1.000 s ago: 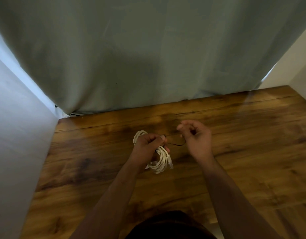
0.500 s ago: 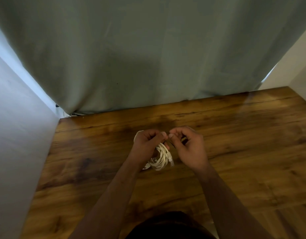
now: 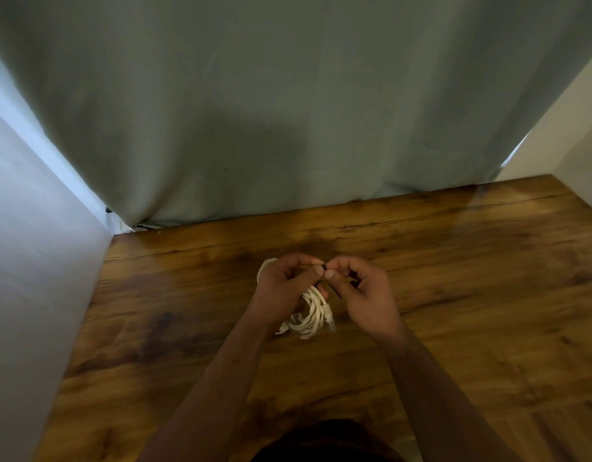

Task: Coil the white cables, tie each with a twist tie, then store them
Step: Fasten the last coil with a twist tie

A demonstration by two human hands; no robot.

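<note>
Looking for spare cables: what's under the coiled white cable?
Only bare wooden table shows beneath the white cable coil. The left hand covers the coil's upper part, hiding whatever lies there.

White cable [image 3: 313, 315]; brown wood-grain table [image 3: 454, 328]; grey-green curtain [image 3: 288, 111].

There is one view, from a wide-angle camera worn on the person's head. It looks forward and steeply down, close above the wooden counter [image 3: 454, 295]. Both forearms enter from the bottom edge toward the middle. A grey-green curtain [image 3: 288, 95] fills the upper half, with pale walls at both sides.
</note>
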